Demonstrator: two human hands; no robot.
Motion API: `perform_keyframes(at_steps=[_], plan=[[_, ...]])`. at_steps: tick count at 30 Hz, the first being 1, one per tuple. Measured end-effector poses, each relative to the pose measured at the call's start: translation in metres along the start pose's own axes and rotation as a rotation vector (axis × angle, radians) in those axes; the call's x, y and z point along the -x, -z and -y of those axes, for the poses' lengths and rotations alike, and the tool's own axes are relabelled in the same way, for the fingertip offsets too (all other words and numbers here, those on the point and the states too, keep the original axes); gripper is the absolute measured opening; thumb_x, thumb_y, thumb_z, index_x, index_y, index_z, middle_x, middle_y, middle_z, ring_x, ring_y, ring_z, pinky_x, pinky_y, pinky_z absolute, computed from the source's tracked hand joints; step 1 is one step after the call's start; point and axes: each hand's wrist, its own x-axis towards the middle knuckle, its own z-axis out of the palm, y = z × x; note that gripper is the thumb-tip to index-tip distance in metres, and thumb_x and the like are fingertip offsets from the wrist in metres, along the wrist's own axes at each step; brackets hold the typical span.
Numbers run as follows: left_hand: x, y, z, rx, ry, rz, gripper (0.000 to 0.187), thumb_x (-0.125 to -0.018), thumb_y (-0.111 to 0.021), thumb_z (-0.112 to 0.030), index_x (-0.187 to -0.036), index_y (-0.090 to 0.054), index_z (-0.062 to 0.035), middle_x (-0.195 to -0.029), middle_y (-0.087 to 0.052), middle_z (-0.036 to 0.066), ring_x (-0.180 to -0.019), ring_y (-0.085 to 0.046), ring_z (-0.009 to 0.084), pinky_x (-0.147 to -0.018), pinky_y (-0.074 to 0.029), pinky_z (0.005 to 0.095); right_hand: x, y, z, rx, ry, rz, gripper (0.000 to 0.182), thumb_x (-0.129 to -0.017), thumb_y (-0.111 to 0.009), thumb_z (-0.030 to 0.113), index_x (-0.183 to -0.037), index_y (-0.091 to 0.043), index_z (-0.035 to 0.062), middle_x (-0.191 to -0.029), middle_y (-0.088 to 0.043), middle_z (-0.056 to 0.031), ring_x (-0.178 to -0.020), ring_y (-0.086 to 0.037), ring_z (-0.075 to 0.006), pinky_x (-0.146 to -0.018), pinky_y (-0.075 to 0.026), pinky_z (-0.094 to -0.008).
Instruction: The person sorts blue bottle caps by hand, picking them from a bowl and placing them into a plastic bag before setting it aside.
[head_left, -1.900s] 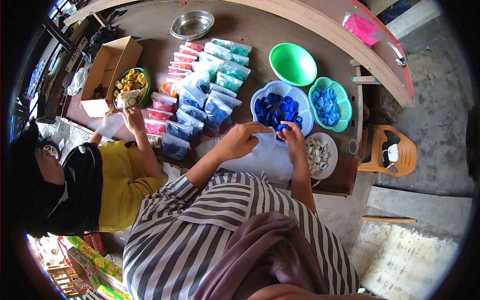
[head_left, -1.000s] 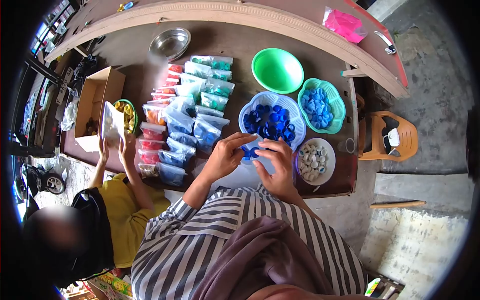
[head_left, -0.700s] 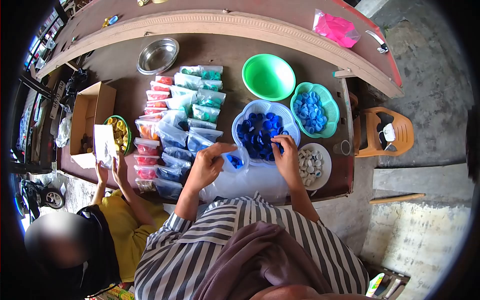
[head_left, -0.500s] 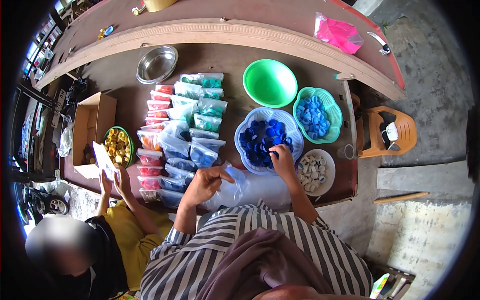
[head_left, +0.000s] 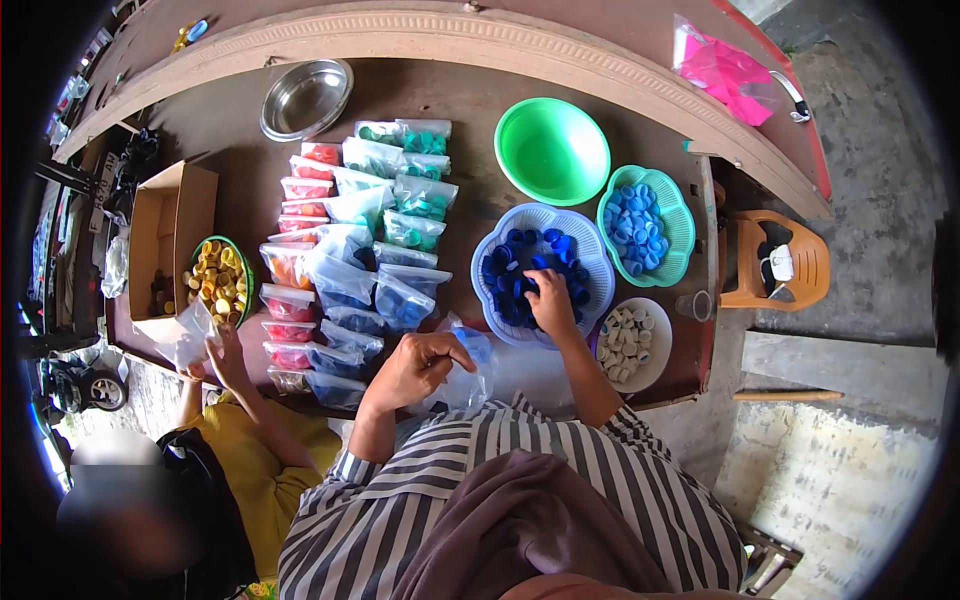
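My left hand [head_left: 420, 370] pinches the edge of a clear plastic bag [head_left: 478, 372] with some blue caps inside, just below the blue basket. Over at the blue basket [head_left: 597, 285], my right hand [head_left: 548, 300] reaches in among the dark blue caps [head_left: 522, 262]; its fingers are bent down, and what they touch is hidden. A flat stack of clear plastic [head_left: 535, 372] lies at the table edge in front of my body. Rows of filled bags [head_left: 405, 297] with blue, green, red and orange caps stand left of my left hand.
Around the basket are a green bowl [head_left: 552, 150], a green basket [head_left: 687, 225] of light blue caps and a white bowl [head_left: 660, 352] of white caps. At left, a co-worker's hands [head_left: 228, 358] hold a clear bag near yellow caps [head_left: 217, 278] and a cardboard box [head_left: 190, 220].
My right hand has moved from the basket's right part toward its middle, lower among the caps. The co-worker's bag has tipped downward. The whole view has shifted slightly.
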Motion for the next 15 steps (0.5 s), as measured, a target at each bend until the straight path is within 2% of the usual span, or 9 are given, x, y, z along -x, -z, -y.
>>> perform_keyframes(at_steps=[2, 3, 4, 6, 8, 10, 12, 13, 15], plan=[[0.000, 0.001, -0.002, -0.019, 0.012, -0.013, 0.030, -0.072, -0.047, 0.012, -0.085, -0.071, -0.0004, -0.084, -0.070, 0.009, -0.072, -0.064, 0.0171, -0.063, -0.049, 0.0290, 0.002, -0.008, -0.013, -0.202, 0.026, -0.107, 0.035, -0.074, -0.072, -0.002, -0.107, -0.061, 0.0051, -0.103, -0.063, -0.0113, -0.098, -0.058, -0.0317, -0.088, -0.047, -0.0404], [0.000, 0.001, -0.004, 0.001, 0.052, -0.001, 0.030, -0.072, -0.047, 0.012, -0.086, -0.071, -0.0006, -0.084, -0.070, 0.008, -0.071, -0.063, 0.0168, -0.062, -0.048, 0.0286, 0.000, -0.009, -0.015, -0.276, 0.030, -0.156, 0.031, -0.073, -0.072, -0.004, -0.101, -0.062, 0.0038, -0.095, -0.065, -0.0104, -0.088, -0.062, -0.0273, -0.079, -0.050, -0.0367], [0.001, 0.001, -0.006, 0.023, 0.089, 0.016, 0.031, -0.072, -0.047, 0.012, -0.086, -0.071, -0.0007, -0.084, -0.070, 0.008, -0.070, -0.063, 0.0165, -0.061, -0.047, 0.0282, 0.001, -0.008, -0.018, -0.350, -0.080, -0.077, 0.029, -0.073, -0.071, -0.005, -0.098, -0.060, 0.0037, -0.095, -0.064, -0.0106, -0.088, -0.061, -0.0291, -0.079, -0.048, -0.0393], [0.001, -0.001, -0.002, 0.009, 0.058, 0.017, 0.031, -0.071, -0.048, 0.012, -0.087, -0.071, -0.0007, -0.084, -0.069, 0.008, -0.068, -0.061, 0.0173, -0.060, -0.046, 0.0286, 0.005, -0.002, -0.022, -0.356, -0.092, -0.110, 0.022, -0.078, -0.071, -0.001, -0.099, -0.064, 0.0015, -0.091, -0.067, -0.0106, -0.079, -0.066, -0.0239, -0.073, -0.052, -0.0338], [0.001, -0.002, -0.002, -0.061, -0.083, -0.020, 0.030, -0.071, -0.048, 0.011, -0.087, -0.071, -0.0004, -0.083, -0.067, 0.010, -0.065, -0.060, 0.0187, -0.059, -0.045, 0.0299, 0.007, 0.003, -0.022, -0.419, -0.091, -0.163, 0.024, -0.080, -0.070, 0.000, -0.102, -0.063, 0.0022, -0.095, -0.066, -0.0113, -0.083, -0.065, -0.0250, -0.073, -0.051, -0.0355], [0.005, -0.003, -0.008, -0.101, -0.065, -0.024, 0.030, -0.071, -0.048, 0.011, -0.086, -0.071, -0.0001, -0.081, -0.066, 0.011, -0.063, -0.059, 0.0192, -0.059, -0.045, 0.0307, 0.012, 0.008, -0.021, -0.482, -0.092, -0.217, 0.025, -0.082, -0.069, 0.001, -0.106, -0.062, 0.0029, -0.099, -0.065, -0.0120, -0.086, -0.063, -0.0262, -0.074, -0.050, -0.0372], [0.009, -0.003, -0.012, -0.144, -0.052, -0.031, 0.029, -0.071, -0.047, 0.010, -0.086, -0.071, 0.0002, -0.079, -0.064, 0.011, -0.062, -0.058, 0.0198, -0.058, -0.044, 0.0315, 0.016, 0.007, -0.019, -0.315, -0.172, -0.379, 0.028, -0.084, -0.069, 0.005, -0.110, -0.061, 0.0029, -0.102, -0.063, -0.0142, -0.084, -0.063, -0.0268, -0.074, -0.051, -0.0373], [0.011, -0.003, -0.014, -0.181, -0.030, -0.013, 0.032, -0.070, -0.045, 0.011, -0.087, -0.071, 0.0012, -0.084, -0.067, 0.011, -0.069, -0.062, 0.0190, -0.063, -0.048, 0.0301, 0.020, 0.007, -0.018, -0.289, -0.168, -0.359, 0.030, -0.083, -0.070, 0.008, -0.111, -0.059, 0.0032, -0.101, -0.061, -0.0153, -0.082, -0.062, -0.0279, -0.074, -0.051, -0.0382], [0.017, -0.006, -0.015, -0.248, -0.018, 0.008, 0.034, -0.071, -0.043, 0.011, -0.088, -0.071, 0.0027, -0.089, -0.069, 0.011, -0.075, -0.066, 0.0180, -0.066, -0.053, 0.0283, 0.021, -0.002, -0.018, -0.297, -0.088, -0.311, 0.021, -0.081, -0.071, 0.008, -0.100, -0.062, 0.0052, -0.094, -0.058, -0.0139, -0.085, -0.060, -0.0313, -0.078, -0.049, -0.0416]])
